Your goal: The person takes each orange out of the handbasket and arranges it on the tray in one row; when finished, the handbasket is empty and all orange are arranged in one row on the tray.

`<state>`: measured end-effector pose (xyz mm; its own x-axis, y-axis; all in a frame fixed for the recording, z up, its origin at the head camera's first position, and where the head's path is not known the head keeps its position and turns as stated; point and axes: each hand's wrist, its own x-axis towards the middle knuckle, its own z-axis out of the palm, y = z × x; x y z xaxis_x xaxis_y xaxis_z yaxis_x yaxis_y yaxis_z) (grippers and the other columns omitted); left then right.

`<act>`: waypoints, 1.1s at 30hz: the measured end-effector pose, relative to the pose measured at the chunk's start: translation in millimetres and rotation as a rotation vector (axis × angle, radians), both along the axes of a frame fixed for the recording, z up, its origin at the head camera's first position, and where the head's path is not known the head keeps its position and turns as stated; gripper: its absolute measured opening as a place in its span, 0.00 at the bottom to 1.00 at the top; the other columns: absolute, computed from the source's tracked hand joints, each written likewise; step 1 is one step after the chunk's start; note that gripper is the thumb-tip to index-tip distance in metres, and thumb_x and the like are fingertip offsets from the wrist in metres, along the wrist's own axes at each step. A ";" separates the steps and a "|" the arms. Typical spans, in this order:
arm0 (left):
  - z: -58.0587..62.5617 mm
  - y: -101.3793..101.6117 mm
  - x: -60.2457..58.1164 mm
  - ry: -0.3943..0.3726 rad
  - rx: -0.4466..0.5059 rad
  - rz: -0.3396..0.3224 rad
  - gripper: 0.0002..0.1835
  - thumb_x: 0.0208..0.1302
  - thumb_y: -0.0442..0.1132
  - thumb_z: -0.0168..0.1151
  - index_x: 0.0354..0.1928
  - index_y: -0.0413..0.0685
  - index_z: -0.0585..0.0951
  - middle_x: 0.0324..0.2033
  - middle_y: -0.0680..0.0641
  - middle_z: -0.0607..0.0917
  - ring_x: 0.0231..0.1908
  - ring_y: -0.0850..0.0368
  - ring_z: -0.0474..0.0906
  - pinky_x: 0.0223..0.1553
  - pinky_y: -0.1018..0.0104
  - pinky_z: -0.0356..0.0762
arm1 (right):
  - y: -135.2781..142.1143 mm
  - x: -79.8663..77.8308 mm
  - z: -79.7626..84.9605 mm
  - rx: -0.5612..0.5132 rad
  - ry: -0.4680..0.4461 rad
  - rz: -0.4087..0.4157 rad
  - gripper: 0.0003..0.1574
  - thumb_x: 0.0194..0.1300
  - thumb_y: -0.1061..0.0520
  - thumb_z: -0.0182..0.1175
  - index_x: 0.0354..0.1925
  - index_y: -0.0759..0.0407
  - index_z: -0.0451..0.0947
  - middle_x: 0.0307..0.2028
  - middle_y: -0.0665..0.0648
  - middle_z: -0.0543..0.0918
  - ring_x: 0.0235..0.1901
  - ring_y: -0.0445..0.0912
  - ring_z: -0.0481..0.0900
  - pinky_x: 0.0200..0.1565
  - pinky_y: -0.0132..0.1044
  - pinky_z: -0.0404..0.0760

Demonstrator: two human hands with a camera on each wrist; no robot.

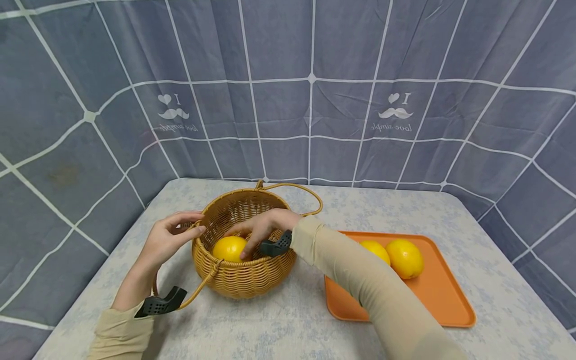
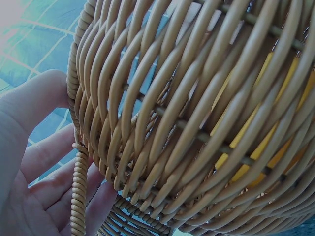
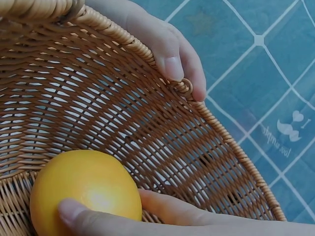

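A round wicker basket stands on the left half of the table. Its left rim is held by my left hand, with the thumb on one side and fingers on the other; in the left wrist view that hand lies beside the woven wall. My right hand reaches inside the basket. Between its thumb and fingers is a yellow lemon, low in the basket; the head view shows this lemon near the front wall. The fruit's underside is hidden.
An orange tray lies to the right, bearing a lemon and another yellow fruit partly hidden by my right sleeve. One basket handle leans out at the back right, another at the front left. A grey curtain hangs behind.
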<state>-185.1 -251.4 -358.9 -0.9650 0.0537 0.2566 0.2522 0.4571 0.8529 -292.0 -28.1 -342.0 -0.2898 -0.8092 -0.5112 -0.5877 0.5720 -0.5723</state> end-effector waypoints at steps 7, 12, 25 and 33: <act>0.2 -0.5 0.3 0.004 0.000 0.002 0.20 0.61 0.44 0.65 0.52 0.42 0.80 0.50 0.57 0.79 0.49 0.67 0.73 0.46 0.79 0.71 | -1.4 0.2 0.5 -0.026 -0.005 -0.025 0.46 0.59 0.51 0.66 0.70 0.45 0.56 0.68 0.51 0.58 0.65 0.44 0.59 0.61 0.34 0.62; 0.2 -0.8 0.4 0.001 -0.002 0.005 0.20 0.61 0.44 0.65 0.52 0.42 0.80 0.50 0.57 0.79 0.49 0.67 0.73 0.46 0.79 0.71 | -1.8 -0.6 1.3 -0.047 -0.002 -0.016 0.45 0.57 0.53 0.68 0.69 0.47 0.59 0.66 0.53 0.62 0.63 0.45 0.63 0.58 0.33 0.65; -0.8 -1.4 0.5 0.016 0.007 -0.008 0.19 0.61 0.43 0.65 0.51 0.41 0.80 0.49 0.58 0.79 0.49 0.70 0.72 0.47 0.80 0.70 | -0.9 -0.5 1.8 -0.044 -0.034 -0.059 0.46 0.55 0.55 0.70 0.68 0.45 0.61 0.66 0.57 0.62 0.64 0.48 0.62 0.56 0.34 0.67; -1.4 -1.2 0.5 0.024 0.001 -0.008 0.19 0.61 0.43 0.65 0.51 0.41 0.80 0.50 0.57 0.79 0.48 0.68 0.73 0.46 0.79 0.71 | 3.7 -0.1 4.1 -0.064 -0.081 -0.058 0.45 0.55 0.53 0.69 0.68 0.43 0.61 0.67 0.54 0.61 0.64 0.47 0.62 0.56 0.34 0.68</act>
<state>-184.6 -252.5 -360.4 -0.9581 0.0612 0.2797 0.2763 0.4542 0.8470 -292.1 -24.4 -337.9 -0.2974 -0.8237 -0.4827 -0.5049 0.5648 -0.6527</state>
